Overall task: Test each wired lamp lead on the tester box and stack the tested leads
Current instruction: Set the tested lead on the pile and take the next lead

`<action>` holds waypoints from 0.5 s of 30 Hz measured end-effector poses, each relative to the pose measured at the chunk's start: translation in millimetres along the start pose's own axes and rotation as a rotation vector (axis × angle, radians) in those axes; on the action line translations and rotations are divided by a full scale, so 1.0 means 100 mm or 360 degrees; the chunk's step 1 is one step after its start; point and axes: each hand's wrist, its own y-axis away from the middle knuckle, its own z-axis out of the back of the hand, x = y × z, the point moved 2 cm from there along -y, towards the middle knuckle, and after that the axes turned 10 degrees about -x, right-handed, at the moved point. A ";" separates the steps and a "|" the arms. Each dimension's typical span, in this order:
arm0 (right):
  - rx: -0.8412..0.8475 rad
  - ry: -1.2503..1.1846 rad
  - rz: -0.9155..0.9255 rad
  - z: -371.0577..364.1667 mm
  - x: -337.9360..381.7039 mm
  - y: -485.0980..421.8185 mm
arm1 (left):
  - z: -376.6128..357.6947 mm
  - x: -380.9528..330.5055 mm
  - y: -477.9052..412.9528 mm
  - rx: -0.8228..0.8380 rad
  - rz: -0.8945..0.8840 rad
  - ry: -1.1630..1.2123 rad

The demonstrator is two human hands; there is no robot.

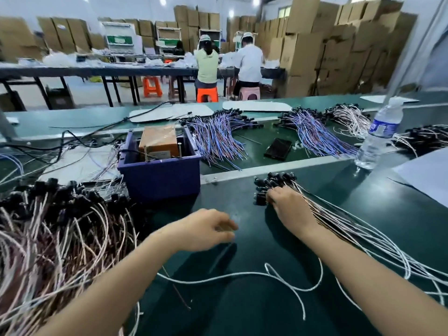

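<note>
Squaring the stack (344, 224).
Right hand (289, 207) grips its sockets (274, 181); left hand (206, 229) hovers loose, empty; keep sockets flush.

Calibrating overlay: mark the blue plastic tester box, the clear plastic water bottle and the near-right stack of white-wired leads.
Blue plastic tester box (158, 178): head view, front wall.
Clear plastic water bottle (383, 129): head view, blue label.
Near-right stack of white-wired leads (278, 179): head view, black lamp ends.
</note>
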 end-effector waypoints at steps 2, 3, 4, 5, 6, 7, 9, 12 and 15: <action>0.0005 -0.0060 0.0086 -0.02 -0.02 0.00 | -0.20 -0.15 0.00 0.0016 -0.0092 -0.0046; 0.0019 -0.0093 0.0125 -0.01 -0.03 0.00 | -0.31 -0.25 -0.01 0.0004 -0.0140 -0.0075; 0.0029 -0.0114 0.0163 0.00 -0.04 -0.01 | -0.42 -0.36 -0.02 -0.0005 -0.0186 -0.0089; 0.0006 -0.0131 0.0195 0.01 -0.06 0.00 | -0.52 -0.48 -0.02 -0.0005 -0.0223 -0.0081; -0.0048 -0.0144 0.0206 0.02 -0.08 0.01 | -0.62 -0.62 -0.02 -0.0010 -0.0261 -0.0057; -0.0110 -0.0161 0.0193 0.03 -0.09 0.04 | -0.70 -0.75 -0.01 -0.0024 -0.0312 -0.0030; -0.0145 -0.0212 0.0150 0.04 -0.09 0.07 | -0.82 -1.02 0.03 -0.0020 -0.0474 0.0018; -0.0081 -0.0283 0.0084 0.01 -0.10 0.06 | -0.96 -1.34 0.16 0.0055 -0.0741 0.0130; -0.0047 -0.0286 0.0086 -0.01 -0.09 0.05 | -1.04 -1.46 0.23 0.0075 -0.0932 0.0278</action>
